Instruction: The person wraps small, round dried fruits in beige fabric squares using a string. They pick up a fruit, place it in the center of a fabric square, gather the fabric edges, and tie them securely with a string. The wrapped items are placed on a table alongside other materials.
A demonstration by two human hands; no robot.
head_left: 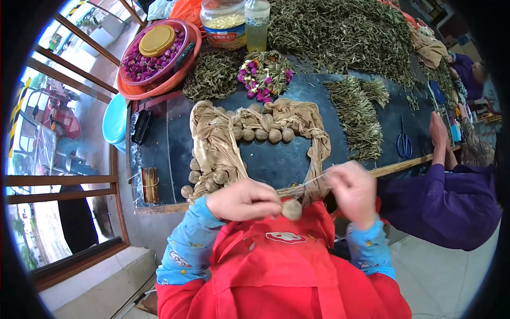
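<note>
Spread out ahead, a dark worktop (265, 165) with a wooden edge toward the body. At the right, by the near edge, a co-worker (441, 202) in purple. Along the far side, a broad heap of dried leaves (340, 37). Over the body, a red apron (276, 260). Across the middle of the worktop, a brown cloth strip (212, 133) bent like an arch, both legs toward the near edge. Far left, an orange-red basin (151, 94) with a pink basin (142, 83) of purple buds set inside; nearer, a light-blue basin (114, 122). Right of the cloth, a row of dried stem bundles (356, 117). Beyond the cloth, a clear jar (223, 24) and a flower ring (265, 77).

Just in front of the near edge, the left hand (244, 201), fingers curled; to its right, a little higher, the right hand (353, 189), blurred by motion. Beyond the stems, blue-handled scissors (404, 144). Near the left end, a tied stick bundle (151, 185).

Along the cloth, round brown balls (274, 135). Over the apron, at the left fingertips, a loose-looking ball (291, 210); whether within that grip, cannot tell. Smallest, a pale thread (314, 179), stretched slantwise, apparently pinched in the right grip.
</note>
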